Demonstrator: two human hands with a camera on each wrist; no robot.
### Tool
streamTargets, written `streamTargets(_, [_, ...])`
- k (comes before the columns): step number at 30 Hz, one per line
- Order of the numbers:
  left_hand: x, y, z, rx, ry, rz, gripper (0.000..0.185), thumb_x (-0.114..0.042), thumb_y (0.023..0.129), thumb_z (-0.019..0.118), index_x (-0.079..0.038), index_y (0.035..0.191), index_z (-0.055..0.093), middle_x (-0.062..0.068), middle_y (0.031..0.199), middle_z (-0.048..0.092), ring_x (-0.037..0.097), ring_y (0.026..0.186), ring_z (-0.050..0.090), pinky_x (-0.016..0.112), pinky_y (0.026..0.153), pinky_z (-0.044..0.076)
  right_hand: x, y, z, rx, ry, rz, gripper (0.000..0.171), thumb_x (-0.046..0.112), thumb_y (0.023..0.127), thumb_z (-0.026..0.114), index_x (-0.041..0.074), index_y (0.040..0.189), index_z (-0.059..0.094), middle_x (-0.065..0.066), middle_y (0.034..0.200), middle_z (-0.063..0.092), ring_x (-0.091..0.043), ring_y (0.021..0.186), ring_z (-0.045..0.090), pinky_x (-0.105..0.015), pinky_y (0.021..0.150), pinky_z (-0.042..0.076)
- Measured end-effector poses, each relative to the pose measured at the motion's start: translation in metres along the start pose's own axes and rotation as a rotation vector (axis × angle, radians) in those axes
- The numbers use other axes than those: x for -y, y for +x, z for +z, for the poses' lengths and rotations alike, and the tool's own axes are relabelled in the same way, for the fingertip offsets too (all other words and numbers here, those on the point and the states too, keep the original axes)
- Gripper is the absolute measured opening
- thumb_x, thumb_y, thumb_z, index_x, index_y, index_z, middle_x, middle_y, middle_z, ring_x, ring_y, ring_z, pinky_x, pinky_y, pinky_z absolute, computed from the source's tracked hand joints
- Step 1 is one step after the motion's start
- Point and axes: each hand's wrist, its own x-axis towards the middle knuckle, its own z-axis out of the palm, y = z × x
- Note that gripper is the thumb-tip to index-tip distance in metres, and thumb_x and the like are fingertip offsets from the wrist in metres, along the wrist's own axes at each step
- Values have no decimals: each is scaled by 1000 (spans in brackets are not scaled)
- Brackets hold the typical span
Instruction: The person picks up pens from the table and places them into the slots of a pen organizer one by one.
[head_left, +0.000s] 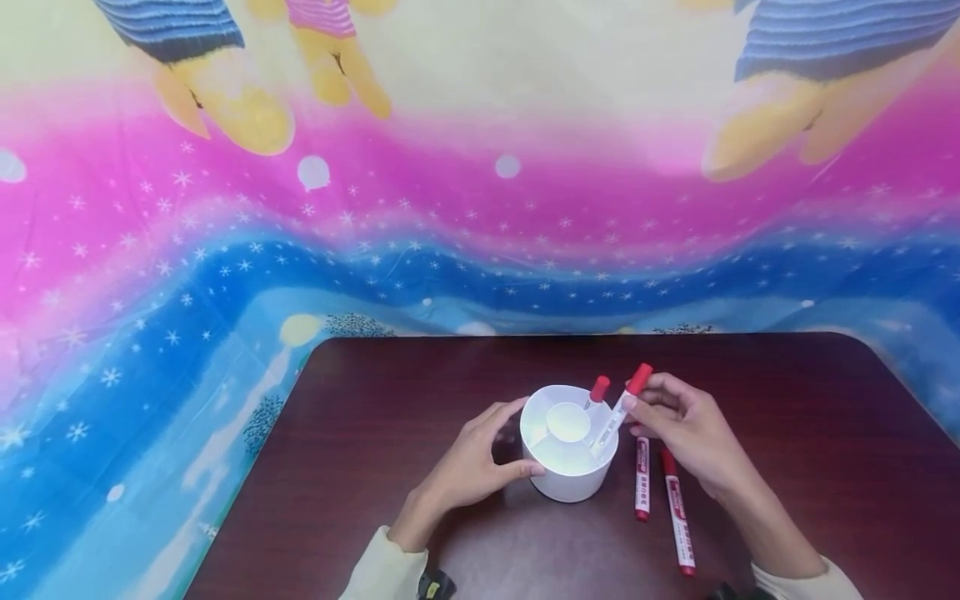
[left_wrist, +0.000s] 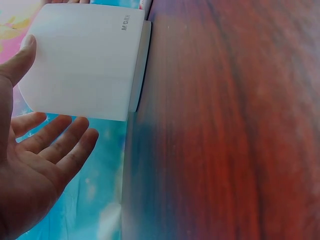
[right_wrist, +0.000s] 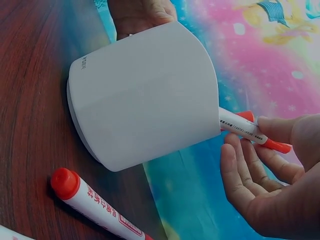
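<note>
Dark wood table (head_left: 787, 400) w/ bright pink-blue cartoon cloth (head_left: 225, 275) behind.

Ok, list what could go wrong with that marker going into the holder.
The marker in the right hand leans steeply over the white holder rim, so it might catch the rim or the marker already standing inside. The left hand only rests fingertips on the holder, so a push could slide or tip it. Two markers lying under the right wrist could get knocked and roll.

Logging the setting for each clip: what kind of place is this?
Probably a home or makeshift recording corner, not a workshop: a small dark wooden table set against a bright cartoon-print cloth backdrop, with a white divided pen holder and red-capped markers on it.
</note>
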Motion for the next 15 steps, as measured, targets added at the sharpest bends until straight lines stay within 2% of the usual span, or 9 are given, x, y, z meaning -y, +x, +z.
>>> streamTargets(3, [0, 0, 0, 0, -1, -1, 91, -48, 86, 90, -33, 164, 43, -8, 149, 62, 14, 127, 64, 35, 107, 59, 0, -1, -2, 1, -18, -23, 46, 20, 105, 72, -6, 140, 58, -7, 112, 73, -9, 95, 78, -28, 83, 67])
streamTargets(8, [0, 0, 0, 3, -2, -3, 92, -47, 86, 90, -32, 163, 44, -7, 148, 62, 14, 128, 64, 34, 107, 59, 1, -1, -7, -31, -44, -62, 44, 21, 107, 69, -4, 142, 58, 9, 107, 75, -4, 95, 77, -25, 82, 66])
streamTargets(11, [0, 1, 0, 5, -1, -5, 92, -47, 86, 91, -33, 164, 43, -8, 149, 61, 14, 129, 63, 34, 108, 59, 2, 0, -11, -41, -56, -57, 45, 23, 108, 67, -3, 143, 57, 18, 105, 73, -3, 95, 76, -24, 82, 65])
streamTargets(15, [0, 1, 0, 8, 1, -11, 92, -47, 86, 91, -34, 163, 43, -8, 147, 62, 14, 128, 63, 34, 108, 59, 2, 0, -14, -44, -70, -41, 46, 25, 109, 66, -1, 144, 57, 20, 107, 73, -2, 96, 76, -23, 82, 65])
